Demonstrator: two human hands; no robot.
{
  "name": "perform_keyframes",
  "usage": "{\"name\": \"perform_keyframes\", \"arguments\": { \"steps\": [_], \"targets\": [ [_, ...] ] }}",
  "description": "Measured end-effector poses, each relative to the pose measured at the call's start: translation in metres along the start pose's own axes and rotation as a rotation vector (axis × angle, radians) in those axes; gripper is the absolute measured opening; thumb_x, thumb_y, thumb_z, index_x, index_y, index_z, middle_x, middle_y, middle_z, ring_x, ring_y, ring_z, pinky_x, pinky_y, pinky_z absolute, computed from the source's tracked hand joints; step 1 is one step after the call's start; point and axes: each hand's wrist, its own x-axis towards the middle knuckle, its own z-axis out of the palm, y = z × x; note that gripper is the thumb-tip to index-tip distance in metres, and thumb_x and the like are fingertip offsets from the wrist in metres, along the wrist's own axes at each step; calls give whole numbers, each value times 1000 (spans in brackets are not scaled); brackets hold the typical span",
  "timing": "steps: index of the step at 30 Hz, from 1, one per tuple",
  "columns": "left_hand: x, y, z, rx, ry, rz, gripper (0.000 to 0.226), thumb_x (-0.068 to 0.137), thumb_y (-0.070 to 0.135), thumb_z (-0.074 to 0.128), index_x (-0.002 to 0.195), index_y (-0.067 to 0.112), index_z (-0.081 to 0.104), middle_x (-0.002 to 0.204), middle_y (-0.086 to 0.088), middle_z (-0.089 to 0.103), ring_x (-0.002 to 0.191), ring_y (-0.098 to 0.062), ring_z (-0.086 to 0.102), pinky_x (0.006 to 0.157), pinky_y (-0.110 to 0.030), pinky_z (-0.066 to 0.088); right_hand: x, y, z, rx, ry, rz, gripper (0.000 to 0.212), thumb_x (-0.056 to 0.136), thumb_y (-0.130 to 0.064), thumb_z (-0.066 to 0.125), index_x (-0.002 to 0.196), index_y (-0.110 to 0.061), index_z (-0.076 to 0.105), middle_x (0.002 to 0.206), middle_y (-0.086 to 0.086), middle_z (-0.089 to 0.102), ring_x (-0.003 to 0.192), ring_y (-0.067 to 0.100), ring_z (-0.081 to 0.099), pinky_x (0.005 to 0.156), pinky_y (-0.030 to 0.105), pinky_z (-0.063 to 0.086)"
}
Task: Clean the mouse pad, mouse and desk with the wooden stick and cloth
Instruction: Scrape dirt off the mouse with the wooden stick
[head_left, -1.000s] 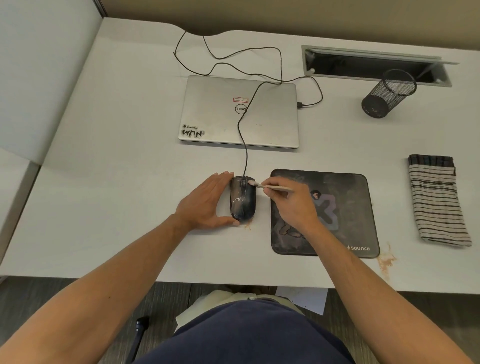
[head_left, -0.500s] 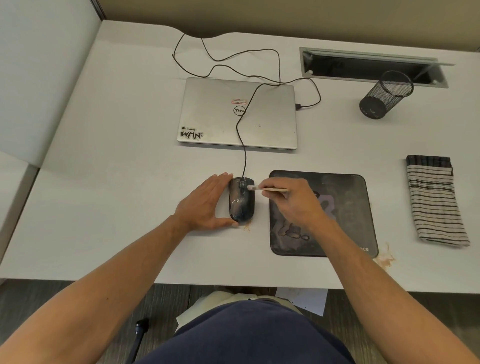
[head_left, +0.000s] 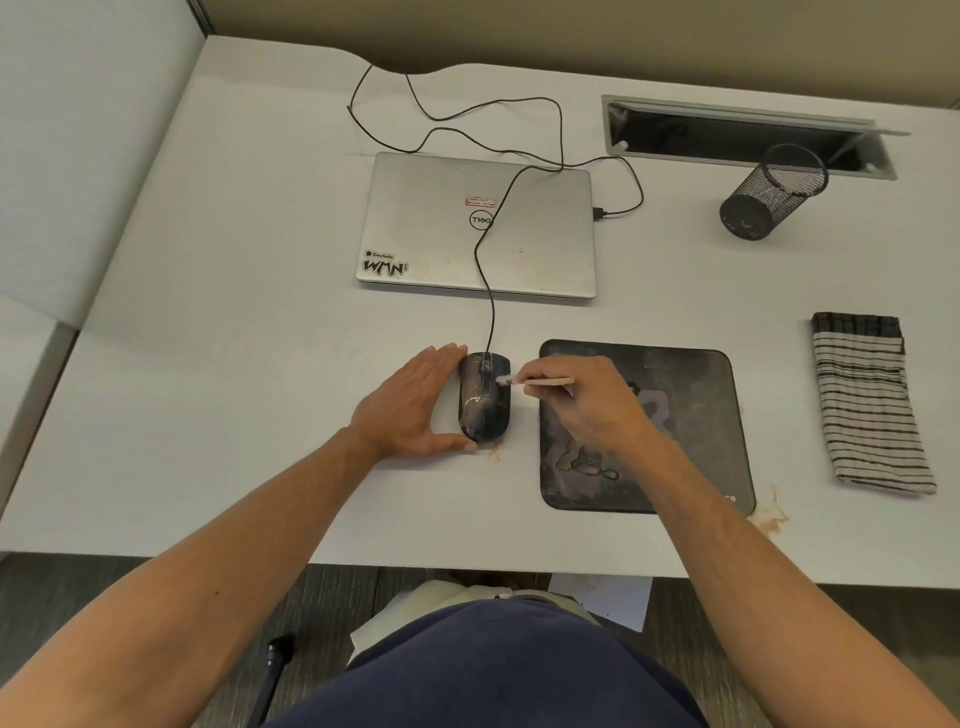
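A dark smeared wired mouse lies on the white desk, just left of the stained black mouse pad. My left hand braces the mouse's left side, fingers straight along it and thumb at its near end. My right hand hovers over the pad's left part and pinches a thin wooden stick. The stick's whitish tip touches the mouse's right button near the wheel. A striped folded cloth lies at the far right of the desk.
A shut silver laptop sits behind the mouse, with the mouse cable running over its lid. A black mesh pen cup and an open cable tray are at the back right. Brownish stains mark the desk by the pad's near right corner.
The stick's tip has shifted a little left across the top of the mouse. My left hand has stayed against the mouse.
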Motion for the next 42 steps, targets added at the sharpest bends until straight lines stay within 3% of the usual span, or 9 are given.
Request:
{"name": "perform_keyframes", "arguments": {
  "steps": [9, 16, 19, 22, 27, 32, 35, 39, 42],
  "targets": [
    [-1, 3, -2, -2, 4, -30, 115, 67, 74, 66, 152, 13, 19, 156, -6, 28, 144, -22, 24, 117, -24, 7, -40, 3, 26, 58, 98, 17, 16, 87, -12, 68, 101, -9, 73, 94, 1, 74, 81, 4, 61, 74, 8, 46],
    [-2, 4, -3, -10, 10, -15, 114, 68, 73, 67, 151, 9, 23, 155, -7, 30, 143, -23, 25, 113, -12, -3, -72, 4, 34, 32, 42, 57, 19, 89, -10, 65, 106, -8, 73, 101, -3, 71, 90, -2, 58, 83, 2, 44],
    [-3, 6, -4, -14, 23, -29, 114, 67, 69, 70, 151, 7, 24, 155, -8, 30, 142, -21, 22, 111, -7, -7, -71, 7, 32, 58, 208, 62, 19, 88, -11, 67, 106, -8, 73, 101, 1, 73, 91, 2, 63, 86, 14, 52],
    [-2, 6, -4, -3, 1, -47, 115, 67, 72, 69, 151, 9, 22, 156, -7, 28, 144, -21, 21, 115, -15, -1, -67, 6, 36, 113, 302, 115, 19, 88, -13, 67, 106, -9, 73, 100, 1, 73, 89, 6, 65, 85, 15, 52],
    [-1, 0, 3, 14, -26, -82, 118, 66, 80, 63, 152, 15, 17, 157, -4, 26, 145, -23, 23, 120, -39, 20, -78, 3, 52, 172, 255, 152, 19, 88, -11, 67, 106, -8, 73, 101, -2, 71, 95, 1, 62, 86, 8, 47],
    [-1, 0, 3, -7, -32, -74, 119, 66, 78, 66, 153, 15, 15, 159, -3, 22, 147, -19, 17, 121, -33, 12, -86, 5, 53, 257, 185, 265, 19, 88, -17, 67, 106, -16, 73, 99, -14, 67, 94, -10, 60, 84, 7, 48],
    [-3, 2, 0, -25, -15, -30, 122, 67, 75, 67, 154, 12, 9, 161, -3, 13, 144, -6, 5, 117, -17, -2, -87, 7, 47, 396, 270, 357, 17, 89, -20, 67, 104, -17, 75, 101, -9, 71, 96, 6, 65, 84, 18, 53],
    [-5, 5, 0, -51, 30, 25, 118, 71, 74, 63, 154, 10, 8, 161, -5, 11, 148, -11, 4, 121, -31, 4, -89, 10, 37, 551, 433, 447, 16, 90, -18, 64, 104, -17, 71, 96, -1, 74, 91, 10, 70, 79, 22, 56],
    [-5, 16, 3, -71, 118, 38, 107, 79, 73, 53, 153, 7, 13, 160, -1, 9, 147, -4, -3, 120, -27, -1, -93, 13, 31, 619, 545, 485, 18, 90, -18, 64, 106, -14, 70, 99, 1, 74, 90, 17, 71, 78, 29, 59]
  ]
}}
